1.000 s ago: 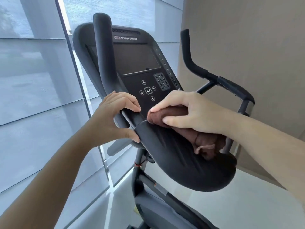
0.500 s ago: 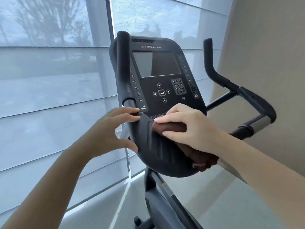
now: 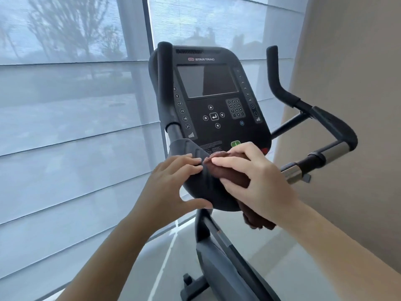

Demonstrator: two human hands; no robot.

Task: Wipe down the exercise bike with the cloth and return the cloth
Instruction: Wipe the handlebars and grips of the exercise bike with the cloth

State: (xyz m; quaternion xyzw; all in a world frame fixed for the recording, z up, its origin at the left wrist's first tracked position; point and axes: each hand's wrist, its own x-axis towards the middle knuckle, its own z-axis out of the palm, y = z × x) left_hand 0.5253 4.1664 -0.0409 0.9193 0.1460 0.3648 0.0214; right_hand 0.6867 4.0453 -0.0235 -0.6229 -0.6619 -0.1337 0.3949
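Cloth (image 3: pixel 230 170): brown, bunched, lying on the black padded rest (image 3: pixel 195 153) at the front of the exercise bike (image 3: pixel 217 270), just below the console (image 3: pixel 213 94).

Your right hand (image 3: pixel 258 183) covers the cloth. Its grip is curled round the bundle, fingers over the top and thumb against the near side, pressing it onto the pad. A loose end of the cloth hangs past the pad's lower edge, under your wrist.

Your left hand (image 3: pixel 171 185) is on the pad's left side, fingertips just beside the cloth. Its grip is spread: fingers straight on the upper surface, thumb out at the lower rim, pinching nothing.

Console screen dark; "STAR TRAC" is legible above it. The right handlebar (image 3: pixel 334 124) is well apart from both hands. Window blinds (image 3: pixel 65 127) are at left and a beige wall (image 3: pixel 351 61) at right.
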